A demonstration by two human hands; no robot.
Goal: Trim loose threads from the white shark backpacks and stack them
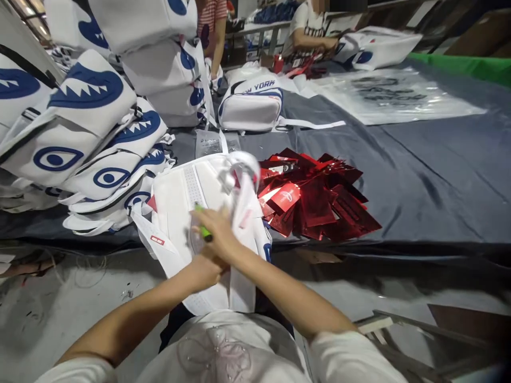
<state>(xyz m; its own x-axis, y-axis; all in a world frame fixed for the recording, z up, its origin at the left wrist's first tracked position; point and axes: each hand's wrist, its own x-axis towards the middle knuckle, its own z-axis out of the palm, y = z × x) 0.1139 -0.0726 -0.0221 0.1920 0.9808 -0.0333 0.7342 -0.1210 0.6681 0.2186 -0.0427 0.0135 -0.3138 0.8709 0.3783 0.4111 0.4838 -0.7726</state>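
A grey-covered table (419, 175) carries a stack of shark-print bags (91, 133) at its left edge and a heap of red tags (319, 202) near the front edge. The white backpack (179, 213) hangs over that front edge, its long axis running from the table toward the person, top end away. It looks soft, light and floppy; its panel edges or straps seem the best grip. The right hand (217, 231) pinches a green pen-like tool (204, 230) against it. The left hand (203, 268) sits beneath, grasp unclear.
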